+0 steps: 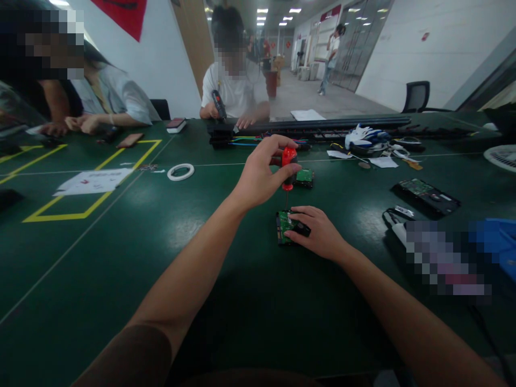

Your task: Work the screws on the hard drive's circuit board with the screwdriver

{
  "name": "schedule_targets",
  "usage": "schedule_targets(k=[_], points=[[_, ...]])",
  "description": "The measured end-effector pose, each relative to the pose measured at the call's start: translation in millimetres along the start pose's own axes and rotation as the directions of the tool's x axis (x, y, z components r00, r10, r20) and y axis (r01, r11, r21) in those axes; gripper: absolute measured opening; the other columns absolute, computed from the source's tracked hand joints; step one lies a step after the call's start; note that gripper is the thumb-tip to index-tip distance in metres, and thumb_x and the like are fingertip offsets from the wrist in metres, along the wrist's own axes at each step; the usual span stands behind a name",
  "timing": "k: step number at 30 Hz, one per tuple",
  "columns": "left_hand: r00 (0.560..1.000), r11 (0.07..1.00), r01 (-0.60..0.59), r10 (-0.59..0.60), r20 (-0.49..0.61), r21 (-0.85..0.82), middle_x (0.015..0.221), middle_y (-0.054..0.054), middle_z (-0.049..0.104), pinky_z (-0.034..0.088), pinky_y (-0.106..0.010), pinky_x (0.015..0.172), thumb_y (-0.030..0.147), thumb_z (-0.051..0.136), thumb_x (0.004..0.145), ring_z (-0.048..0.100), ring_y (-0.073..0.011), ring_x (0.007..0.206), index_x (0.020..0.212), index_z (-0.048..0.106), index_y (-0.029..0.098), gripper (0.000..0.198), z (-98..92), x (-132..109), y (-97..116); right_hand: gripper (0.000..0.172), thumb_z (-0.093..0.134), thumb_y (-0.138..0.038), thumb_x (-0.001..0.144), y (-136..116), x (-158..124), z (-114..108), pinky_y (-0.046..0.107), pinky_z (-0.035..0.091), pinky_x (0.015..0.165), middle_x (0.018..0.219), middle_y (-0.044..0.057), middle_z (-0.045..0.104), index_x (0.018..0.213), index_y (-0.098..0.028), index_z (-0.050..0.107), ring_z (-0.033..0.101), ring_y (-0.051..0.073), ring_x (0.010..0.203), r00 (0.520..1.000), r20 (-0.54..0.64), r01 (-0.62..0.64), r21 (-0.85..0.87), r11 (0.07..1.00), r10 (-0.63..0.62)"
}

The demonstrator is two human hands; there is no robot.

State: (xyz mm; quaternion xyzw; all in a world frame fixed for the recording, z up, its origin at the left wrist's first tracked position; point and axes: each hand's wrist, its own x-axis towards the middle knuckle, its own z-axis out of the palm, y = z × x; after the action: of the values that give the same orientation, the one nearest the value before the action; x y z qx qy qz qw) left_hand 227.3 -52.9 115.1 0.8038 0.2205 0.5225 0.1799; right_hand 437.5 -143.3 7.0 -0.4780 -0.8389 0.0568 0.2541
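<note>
A red and black screwdriver (289, 161) stands upright in my left hand (264, 171), its handle between thumb and fingers. The shaft points down at the upper edge of a hard drive (283, 227) with a green circuit board; whether the tip touches a screw is too small to tell. My right hand (318, 231) lies over the right side of this drive, fingers spread and pressing on it, partly hiding its black part. Just behind the screwdriver sits another drive with a green board (305, 177), partly hidden by my left hand.
At the right lie a black drive enclosure (427, 196), a cable and a blue item (497, 242). White gloves (366, 138) and long black bars (342, 126) lie farther back. A tape roll (180, 172) and papers (94, 181) are left. Across the table, a person holds a power tool (218, 104).
</note>
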Motion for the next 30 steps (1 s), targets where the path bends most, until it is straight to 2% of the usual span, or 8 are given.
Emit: schedule_targets(k=[3, 8, 10, 15, 19, 22, 27, 30], points=[[1.0, 1.0, 0.014, -0.014, 0.001, 0.017, 0.132, -0.008, 0.062, 0.064, -0.032, 0.086, 0.019, 0.069, 0.092, 0.066, -0.0204, 0.114, 0.125, 0.064, 0.023, 0.033, -2.6, 1, -1, 0.043, 0.072, -0.05, 0.094, 1, 0, 1, 0.059, 0.046, 0.116, 0.142, 0.012, 0.067, 0.127, -0.023, 0.072, 0.062, 0.032, 0.132, 1.0, -0.005, 0.0, -0.001, 1.0, 0.0], [0.999, 1.0, -0.01, 0.009, 0.046, 0.029, 0.133, -0.007, 0.067, 0.06, -0.036, 0.1, 0.015, 0.061, 0.095, 0.065, -0.0219, 0.123, 0.129, 0.064, 0.022, 0.035, -6.7, 4, -4, 0.045, 0.071, -0.052, 0.094, 1, 0, 1, 0.059, 0.046, 0.116, 0.141, 0.013, 0.067, 0.127, -0.021, 0.072, 0.062, 0.033, 0.132, 1.0, 0.001, 0.004, -0.002, 1.0, -0.004], [0.999, 0.999, -0.017, 0.015, 0.051, 0.04, 0.132, -0.006, 0.069, 0.059, -0.036, 0.1, 0.015, 0.061, 0.096, 0.066, -0.0214, 0.121, 0.131, 0.063, 0.022, 0.036, -6.4, 4, -5, 0.045, 0.071, -0.052, 0.094, 1, -1, 1, 0.058, 0.046, 0.116, 0.142, 0.013, 0.067, 0.127, -0.021, 0.072, 0.062, 0.032, 0.133, 1.0, 0.002, 0.004, -0.002, 1.0, -0.004], [0.998, 0.993, 0.027, -0.02, 0.063, -0.119, 0.123, -0.005, 0.071, 0.062, -0.035, 0.095, 0.023, 0.069, 0.095, 0.071, -0.0189, 0.109, 0.131, 0.061, 0.023, 0.037, -0.3, 1, -6, 0.045, 0.071, -0.05, 0.094, 1, -1, 0, 0.059, 0.046, 0.116, 0.142, 0.013, 0.067, 0.127, -0.021, 0.071, 0.062, 0.032, 0.133, 1.0, 0.008, 0.008, -0.007, 1.0, -0.008], [0.994, 0.979, 0.095, -0.085, 0.061, -0.182, 0.125, -0.006, 0.069, 0.064, -0.034, 0.09, 0.026, 0.073, 0.091, 0.071, -0.0193, 0.109, 0.128, 0.059, 0.024, 0.039, 4.0, -1, -4, 0.043, 0.071, -0.05, 0.094, 0, 0, 0, 0.058, 0.046, 0.116, 0.141, 0.013, 0.067, 0.127, -0.021, 0.072, 0.062, 0.032, 0.132, 1.0, 0.0, 0.016, -0.006, 1.0, -0.016], [0.995, 0.983, 0.098, -0.097, 0.016, -0.154, 0.127, -0.007, 0.068, 0.065, -0.031, 0.085, 0.026, 0.076, 0.089, 0.07, -0.0193, 0.109, 0.123, 0.06, 0.023, 0.037, 4.4, -1, -2, 0.042, 0.071, -0.049, 0.094, 0, 0, 0, 0.057, 0.046, 0.116, 0.141, 0.012, 0.067, 0.126, -0.021, 0.072, 0.062, 0.031, 0.132, 1.0, -0.001, 0.017, -0.008, 1.0, -0.017], [1.0, 0.997, -0.003, 0.003, 0.004, -0.077, 0.12, -0.005, 0.071, 0.059, -0.037, 0.101, 0.022, 0.069, 0.094, 0.07, -0.0184, 0.109, 0.121, 0.063, 0.021, 0.028, -0.2, 1, -1, 0.044, 0.071, -0.051, 0.094, 1, -1, 0, 0.059, 0.045, 0.117, 0.142, 0.012, 0.067, 0.127, -0.022, 0.072, 0.062, 0.032, 0.133, 1.0, 0.005, 0.01, -0.01, 1.0, -0.01], [0.999, 1.0, -0.018, 0.018, 0.031, 0.0, 0.125, -0.005, 0.071, 0.058, -0.036, 0.099, 0.017, 0.06, 0.097, 0.069, -0.0185, 0.112, 0.126, 0.063, 0.023, 0.03, -4.0, 2, 1, 0.044, 0.071, -0.051, 0.095, 1, -1, 1, 0.058, 0.046, 0.117, 0.143, 0.013, 0.066, 0.127, -0.021, 0.072, 0.062, 0.032, 0.133, 1.0, 0.008, 0.001, -0.004, 1.0, -0.001]])
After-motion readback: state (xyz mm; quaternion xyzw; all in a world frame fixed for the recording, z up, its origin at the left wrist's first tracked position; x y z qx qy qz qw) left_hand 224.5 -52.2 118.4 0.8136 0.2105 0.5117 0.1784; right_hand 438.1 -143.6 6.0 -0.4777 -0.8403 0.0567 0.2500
